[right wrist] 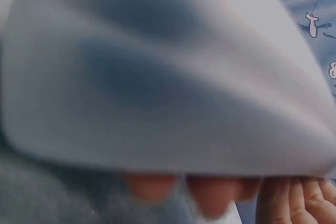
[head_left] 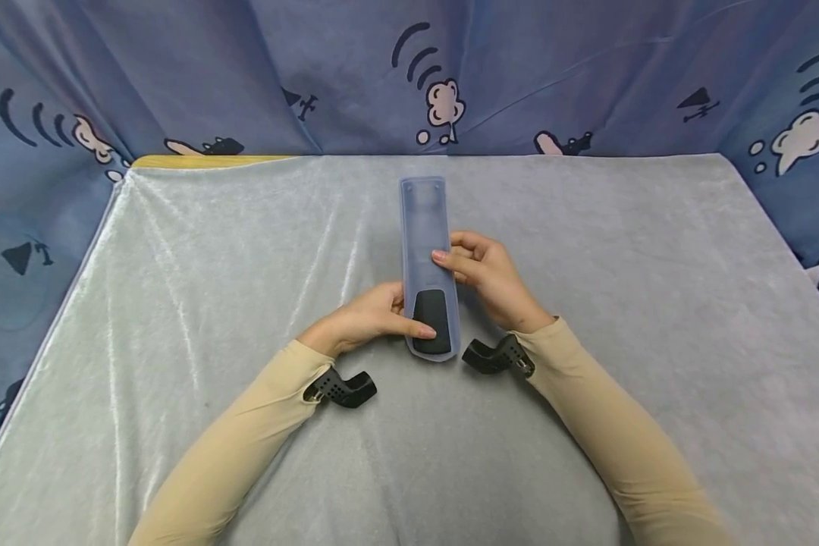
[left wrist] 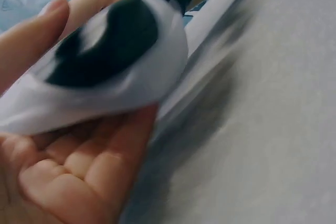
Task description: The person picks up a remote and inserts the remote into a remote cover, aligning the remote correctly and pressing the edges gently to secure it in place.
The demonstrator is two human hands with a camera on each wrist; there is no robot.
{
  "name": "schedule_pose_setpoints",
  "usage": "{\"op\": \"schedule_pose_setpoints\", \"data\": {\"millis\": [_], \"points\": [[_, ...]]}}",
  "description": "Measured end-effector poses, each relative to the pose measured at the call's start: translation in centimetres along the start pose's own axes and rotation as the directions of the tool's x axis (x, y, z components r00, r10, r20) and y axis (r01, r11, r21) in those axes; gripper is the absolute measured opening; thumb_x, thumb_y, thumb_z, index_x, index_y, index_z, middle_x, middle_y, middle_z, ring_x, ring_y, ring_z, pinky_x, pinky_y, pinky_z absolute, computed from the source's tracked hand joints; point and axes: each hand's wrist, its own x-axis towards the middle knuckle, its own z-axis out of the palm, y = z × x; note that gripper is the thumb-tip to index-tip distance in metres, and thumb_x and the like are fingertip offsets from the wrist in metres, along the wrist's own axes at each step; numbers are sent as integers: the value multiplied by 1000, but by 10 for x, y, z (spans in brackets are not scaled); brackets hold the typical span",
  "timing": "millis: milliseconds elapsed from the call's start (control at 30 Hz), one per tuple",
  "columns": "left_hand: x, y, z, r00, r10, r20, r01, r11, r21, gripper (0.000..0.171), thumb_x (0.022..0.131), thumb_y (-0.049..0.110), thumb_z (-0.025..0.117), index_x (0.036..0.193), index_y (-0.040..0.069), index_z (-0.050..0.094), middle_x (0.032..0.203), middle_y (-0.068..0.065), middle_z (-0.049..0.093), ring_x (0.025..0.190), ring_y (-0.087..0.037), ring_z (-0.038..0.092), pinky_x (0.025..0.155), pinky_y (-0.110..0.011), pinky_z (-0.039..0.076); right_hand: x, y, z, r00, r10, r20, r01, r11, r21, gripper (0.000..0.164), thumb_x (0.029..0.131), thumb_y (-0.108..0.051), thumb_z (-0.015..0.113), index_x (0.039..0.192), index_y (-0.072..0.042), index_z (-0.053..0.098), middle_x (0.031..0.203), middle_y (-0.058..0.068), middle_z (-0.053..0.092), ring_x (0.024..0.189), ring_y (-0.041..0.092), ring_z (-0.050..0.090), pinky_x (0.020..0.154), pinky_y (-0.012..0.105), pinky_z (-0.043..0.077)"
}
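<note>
Between both hands is a long, bluish translucent sleeve (head_left: pixel 425 227), shaped like a remote control cover, its length running away from me. A dark, glossy rounded panel (head_left: pixel 431 303) shows at its near end. My left hand (head_left: pixel 371 315) grips that end from the left, thumb lying across the dark panel and curled fingers (left wrist: pixel 79 177) underneath. Higher up the right edge, my right hand (head_left: pixel 487 273) pinches the sleeve, thumb on its upper face. In the right wrist view the sleeve's pale surface (right wrist: pixel 157 124) is blurred and fills most of the picture, with fingertips (right wrist: pixel 210 195) below its edge.
A grey velvety cloth (head_left: pixel 246 235) covers the table beneath the hands. A blue patterned curtain (head_left: pixel 355 76) hangs behind and along both sides. Black wrist mounts (head_left: pixel 344 388) jut inward from the beige sleeves. A yellow strip (head_left: pixel 211 161) shows at the table's back left edge.
</note>
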Motion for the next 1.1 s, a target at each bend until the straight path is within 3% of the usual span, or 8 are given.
{"op": "schedule_pose_setpoints", "data": {"millis": [100,167,267,400,533,733,1100], "points": [[-4,2,-7,997,-24,68,23,1000,2,61,80,-13,63,134,-10,36,120,-24,58,105,-22,61,88,-33,50,0,0,-1,1000,-10,-20,11,999,49,24,92,-4,58,113,7,53,85,0,68,78,11,63,73,25,53],[-7,3,-14,996,-29,86,29,1000,0,59,79,-17,61,131,-10,35,118,-22,57,102,-21,61,84,-31,52,0,-1,-2,999,-23,-42,27,996,85,21,92,-3,57,111,6,53,85,0,68,77,11,64,72,24,53],[-10,3,-23,996,-16,91,17,1000,-8,39,80,-20,57,115,-9,44,102,-14,58,88,-16,60,75,-28,53,0,-3,-5,996,-46,-72,56,989,137,18,92,-2,55,108,6,53,86,2,68,76,12,65,71,24,54],[-11,1,-29,993,-23,118,15,998,67,8,87,-10,56,91,-6,52,78,-8,62,69,-13,61,62,-23,52,0,-5,-8,993,-67,-93,82,982,171,15,93,-1,55,106,6,54,85,3,68,76,12,65,71,25,54],[-10,0,-27,984,-79,162,61,992,110,5,90,-3,56,90,-8,57,75,-7,65,68,-14,65,60,-24,54,1,-5,-10,992,-76,-99,94,978,188,15,93,0,55,106,7,55,84,3,68,76,12,64,71,25,54],[-9,2,-23,987,-112,116,103,991,82,9,92,-1,54,89,-8,59,81,-12,68,75,-19,68,67,-30,57,0,-5,-9,987,-80,-139,108,972,211,14,92,0,56,104,7,56,84,3,67,75,12,64,68,24,54],[-5,-1,-18,1000,-9,4,9,999,-50,6,90,-10,50,90,-11,57,90,-25,68,82,-22,69,80,-37,55,1,-2,-5,984,-63,-169,107,958,267,10,94,-2,53,100,5,56,81,2,67,72,11,65,66,22,52]]}}
